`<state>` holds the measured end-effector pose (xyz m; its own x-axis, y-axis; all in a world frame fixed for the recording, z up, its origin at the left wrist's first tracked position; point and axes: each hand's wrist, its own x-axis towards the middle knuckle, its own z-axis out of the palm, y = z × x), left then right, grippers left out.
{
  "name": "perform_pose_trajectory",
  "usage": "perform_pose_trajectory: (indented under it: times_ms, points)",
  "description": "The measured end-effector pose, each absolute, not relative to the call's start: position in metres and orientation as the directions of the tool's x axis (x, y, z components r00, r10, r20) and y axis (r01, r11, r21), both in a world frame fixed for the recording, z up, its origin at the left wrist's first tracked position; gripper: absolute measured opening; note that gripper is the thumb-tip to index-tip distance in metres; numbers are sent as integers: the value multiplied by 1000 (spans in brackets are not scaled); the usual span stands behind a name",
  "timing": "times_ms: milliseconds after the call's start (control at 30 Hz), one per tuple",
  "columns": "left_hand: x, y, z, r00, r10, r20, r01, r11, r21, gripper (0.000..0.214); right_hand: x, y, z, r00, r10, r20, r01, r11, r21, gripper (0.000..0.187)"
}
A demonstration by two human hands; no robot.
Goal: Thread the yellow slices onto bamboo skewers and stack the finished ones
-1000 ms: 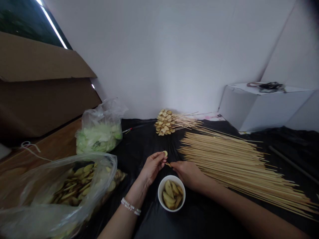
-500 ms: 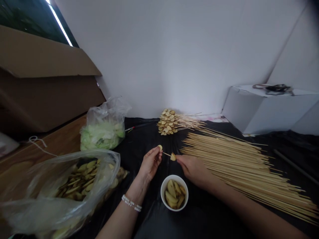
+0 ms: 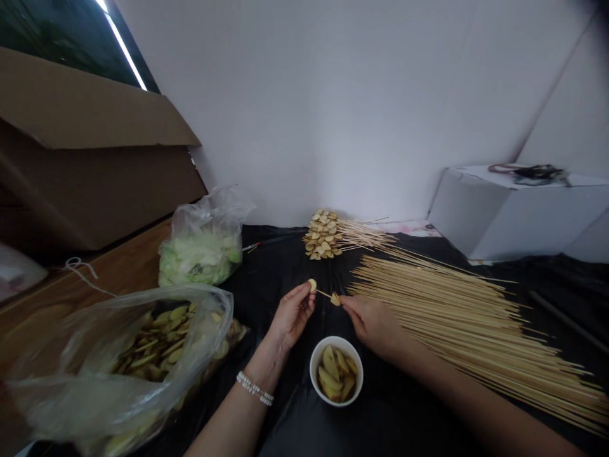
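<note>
My left hand (image 3: 292, 312) pinches a pale potato slice (image 3: 313, 285) between thumb and fingers, at the tip of a thin wooden skewer (image 3: 324, 294). Closed around that skewer is my right hand (image 3: 373, 320), with another slice (image 3: 335, 299) threaded on it just ahead of the fingertips. Below both hands stands a white bowl (image 3: 313, 381) holding several potato slices in liquid. Behind the hands lies a pile of filled skewers (image 3: 323, 235), slices to the left and sticks to the right. Bare skewers (image 3: 457, 330) spread in a wide bundle under and beyond my right forearm.
An open plastic bag (image 3: 85, 393) of potato slices lies at the left. Behind it stands a clear bag (image 3: 202, 254) with pale green pieces. A cardboard box (image 3: 104, 184) is at the far left, a white box (image 3: 504, 212) at the back right. Black sheeting (image 3: 266, 266) covers the table.
The whole view has shifted slightly, with things sitting a little further right. Both hands keep the same hold on the potato slice and skewer.
</note>
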<state>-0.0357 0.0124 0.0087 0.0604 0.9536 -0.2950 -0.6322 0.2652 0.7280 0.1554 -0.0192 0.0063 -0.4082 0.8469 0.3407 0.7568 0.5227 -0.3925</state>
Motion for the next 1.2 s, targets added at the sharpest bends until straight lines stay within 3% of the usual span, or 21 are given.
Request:
perform_pose_trajectory:
  times_ms: [700, 1200]
  points:
    - [-34, 10, 9, 129, 951, -282, -598, 301, 742, 8, 154, -21, 10, -409, 845, 344, 753, 525, -395, 30]
    - [-28, 8, 7, 46, 973, -228, -505, 219, 835, 20, 152, -24, 19, -382, 888, 258, 795, 458, -399, 31]
